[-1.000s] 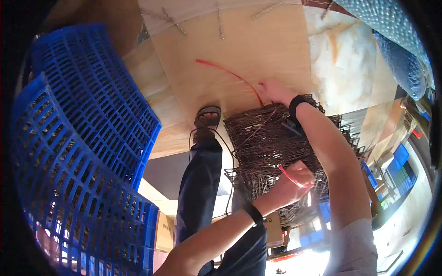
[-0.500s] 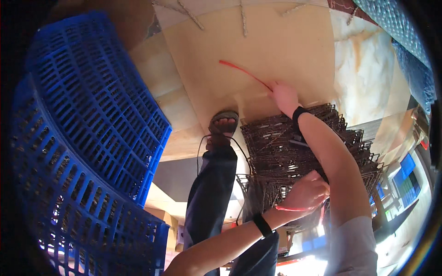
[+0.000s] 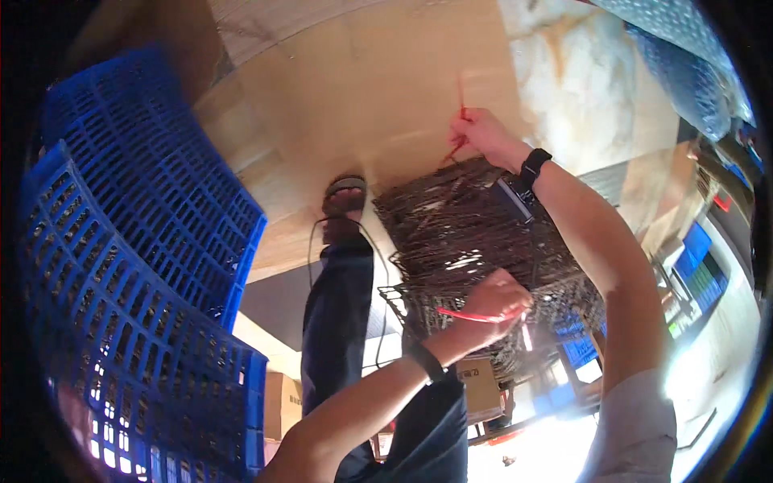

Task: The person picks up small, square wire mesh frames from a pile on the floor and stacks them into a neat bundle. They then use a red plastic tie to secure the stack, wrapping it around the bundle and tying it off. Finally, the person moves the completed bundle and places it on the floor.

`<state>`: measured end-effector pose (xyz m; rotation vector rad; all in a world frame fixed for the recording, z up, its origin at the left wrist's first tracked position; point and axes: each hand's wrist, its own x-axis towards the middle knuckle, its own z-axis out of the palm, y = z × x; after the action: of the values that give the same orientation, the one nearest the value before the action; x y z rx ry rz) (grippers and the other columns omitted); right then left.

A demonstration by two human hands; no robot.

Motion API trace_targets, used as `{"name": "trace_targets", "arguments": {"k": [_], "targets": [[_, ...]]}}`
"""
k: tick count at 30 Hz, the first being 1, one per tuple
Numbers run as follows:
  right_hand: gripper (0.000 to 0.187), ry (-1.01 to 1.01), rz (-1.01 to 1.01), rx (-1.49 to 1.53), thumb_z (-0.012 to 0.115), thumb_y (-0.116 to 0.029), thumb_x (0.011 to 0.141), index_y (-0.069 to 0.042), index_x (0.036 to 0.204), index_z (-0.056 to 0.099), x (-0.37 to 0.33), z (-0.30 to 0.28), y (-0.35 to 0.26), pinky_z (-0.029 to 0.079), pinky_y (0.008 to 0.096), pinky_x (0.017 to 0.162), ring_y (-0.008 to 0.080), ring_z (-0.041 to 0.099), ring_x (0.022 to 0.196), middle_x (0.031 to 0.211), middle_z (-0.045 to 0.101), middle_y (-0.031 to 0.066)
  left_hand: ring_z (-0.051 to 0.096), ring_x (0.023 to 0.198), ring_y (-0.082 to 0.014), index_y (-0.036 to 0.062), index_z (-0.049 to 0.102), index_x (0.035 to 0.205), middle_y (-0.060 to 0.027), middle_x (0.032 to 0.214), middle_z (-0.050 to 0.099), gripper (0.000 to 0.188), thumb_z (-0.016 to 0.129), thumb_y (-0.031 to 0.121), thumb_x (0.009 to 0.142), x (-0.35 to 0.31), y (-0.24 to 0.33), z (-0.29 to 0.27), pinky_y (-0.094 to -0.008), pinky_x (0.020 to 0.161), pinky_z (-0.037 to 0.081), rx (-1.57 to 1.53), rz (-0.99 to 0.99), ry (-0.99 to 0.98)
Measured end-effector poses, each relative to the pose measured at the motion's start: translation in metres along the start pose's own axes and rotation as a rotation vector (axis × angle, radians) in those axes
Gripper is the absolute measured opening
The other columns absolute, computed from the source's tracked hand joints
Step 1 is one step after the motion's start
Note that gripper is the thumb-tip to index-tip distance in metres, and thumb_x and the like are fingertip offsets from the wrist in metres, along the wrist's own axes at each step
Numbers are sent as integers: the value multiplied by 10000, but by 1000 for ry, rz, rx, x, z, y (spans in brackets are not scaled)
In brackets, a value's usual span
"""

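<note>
Head view: we find the left hand (image 3: 498, 298) clamped on a red strip (image 3: 467, 315) at the near side of a dark wire stack (image 3: 427, 229); the right hand (image 3: 483, 133) pinches red strip past its far edge. We judge the strip light, flexible, best held near its ends, the stack stiff, heavy and snag-prone.

Pretty sure this was a workshop or packing area, though I couldn't tell what trade. Big slatted blue plastic crates (image 3: 153, 338) filled the left side, a thick stack of bent dark wire pieces (image 3: 443, 233) sat mid-view, cardboard boxes (image 3: 479, 394) stood lower down, and what looked like bubble wrap (image 3: 676, 32) showed at top right.
</note>
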<state>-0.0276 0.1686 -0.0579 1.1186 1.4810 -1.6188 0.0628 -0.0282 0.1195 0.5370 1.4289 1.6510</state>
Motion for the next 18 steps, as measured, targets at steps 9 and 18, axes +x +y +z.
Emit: {"name": "trace_targets", "arguments": {"k": [9,18], "targets": [[192,-94,97,-52,495,-246,967,-87,1007,594,-111,-5,1,433,308,851,123,548,981,1022,593,6,602,839,-264,62,664,828,-68,845,652,49,690,91,798,-1,1,11,-384,728,499,192,-22,11],[257,151,-374,-134,517,-234,934,7,1005,571,-52,6,22,488,397,783,332,610,855,984,599,179,618,884,-265,64,677,835,-66,858,665,65,692,122,808,-15,14,25,-374,759,509,144,-210,-17]]}}
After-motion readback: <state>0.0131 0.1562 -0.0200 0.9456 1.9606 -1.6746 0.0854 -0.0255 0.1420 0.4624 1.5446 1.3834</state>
